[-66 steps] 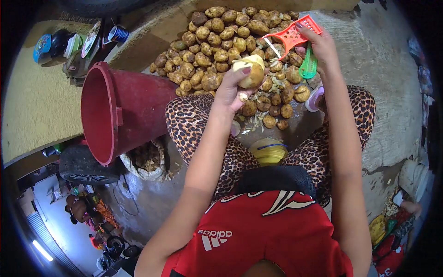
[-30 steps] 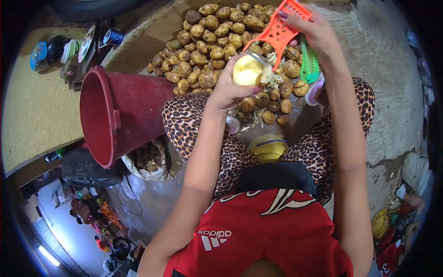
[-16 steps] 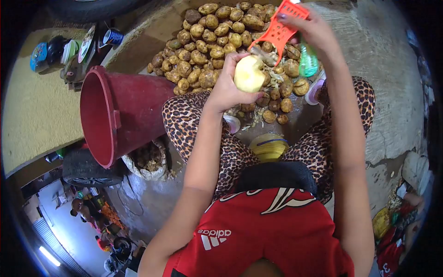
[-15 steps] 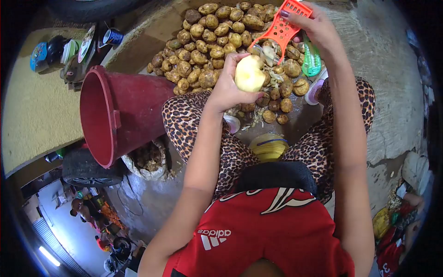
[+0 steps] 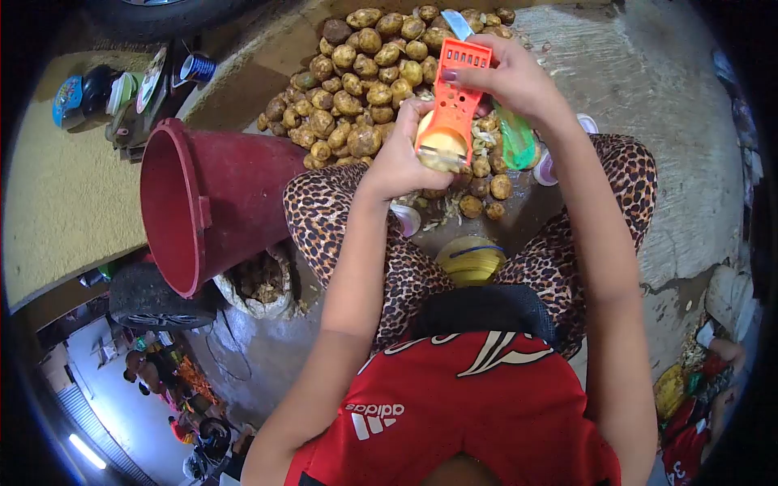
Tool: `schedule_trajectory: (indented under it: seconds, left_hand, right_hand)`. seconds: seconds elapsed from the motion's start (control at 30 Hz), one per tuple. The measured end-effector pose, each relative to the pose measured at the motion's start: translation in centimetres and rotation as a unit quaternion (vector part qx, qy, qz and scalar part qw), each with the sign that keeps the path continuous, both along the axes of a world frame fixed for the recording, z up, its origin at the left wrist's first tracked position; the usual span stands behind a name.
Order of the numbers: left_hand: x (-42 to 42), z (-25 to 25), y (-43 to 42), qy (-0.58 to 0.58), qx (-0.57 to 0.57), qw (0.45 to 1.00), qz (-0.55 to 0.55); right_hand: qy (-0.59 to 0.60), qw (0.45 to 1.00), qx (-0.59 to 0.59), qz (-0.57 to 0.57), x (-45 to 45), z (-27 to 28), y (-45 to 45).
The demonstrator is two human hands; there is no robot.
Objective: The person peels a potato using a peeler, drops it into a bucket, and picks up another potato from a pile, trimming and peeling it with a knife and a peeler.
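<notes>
My left hand (image 5: 399, 162) is wrapped round a peeled, pale yellow potato (image 5: 442, 164). An orange plastic peeler (image 5: 456, 101) with slots and holes lies over that potato, its metal blade across the lower end. My right hand (image 5: 519, 85) grips the peeler, thumb flat on its face. Also in the right hand is a knife: its blade (image 5: 458, 24) sticks out above the fingers and its green see-through handle (image 5: 516, 142) hangs below. The peeler hides much of the potato. Beyond my hands lies a heap of unpeeled, dirt-marked potatoes (image 5: 344, 101).
A large dark red bucket (image 5: 235, 190) lies tipped on my left, beside an open sack (image 5: 279, 301) and a tyre (image 5: 150, 296). Between my legs stands a yellow container (image 5: 470, 267). Peel scraps (image 5: 438, 217) litter the wet floor. Other people are visible at the lower left and right.
My right hand has come down and left, bringing the peeler from beyond the potato onto it. The knife blade now shows above that hand. My left hand has hardly moved.
</notes>
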State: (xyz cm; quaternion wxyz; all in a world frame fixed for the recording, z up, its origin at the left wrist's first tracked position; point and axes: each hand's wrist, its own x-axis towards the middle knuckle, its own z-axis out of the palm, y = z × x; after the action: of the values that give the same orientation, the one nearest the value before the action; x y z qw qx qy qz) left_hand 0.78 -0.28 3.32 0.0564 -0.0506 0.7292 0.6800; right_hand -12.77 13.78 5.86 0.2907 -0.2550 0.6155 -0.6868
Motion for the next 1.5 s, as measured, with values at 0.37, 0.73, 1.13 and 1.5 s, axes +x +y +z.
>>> schedule_trajectory:
  seconds: [0.37,0.73,1.13,1.5]
  left_hand:
    - [-0.1,0.2,0.3,-0.006,0.001,1.0,0.0]
    - [0.3,0.2,0.2,0.003,-0.03,0.999,-0.044]
    - [0.1,0.7,0.1,-0.013,-0.005,0.998,-0.064]
    - [0.4,0.1,-0.5,0.018,-0.044,0.994,-0.1]
  right_hand:
    - [0.021,0.997,0.071,0.002,0.5,0.8,0.6]
    - [-0.035,0.998,0.042,0.011,-1.1,1.7,2.0]
    - [-0.013,1.0,-0.002,-0.006,-1.1,0.8,1.9]
    - [0.025,0.975,0.031,-0.217,-2.6,2.1,3.0]
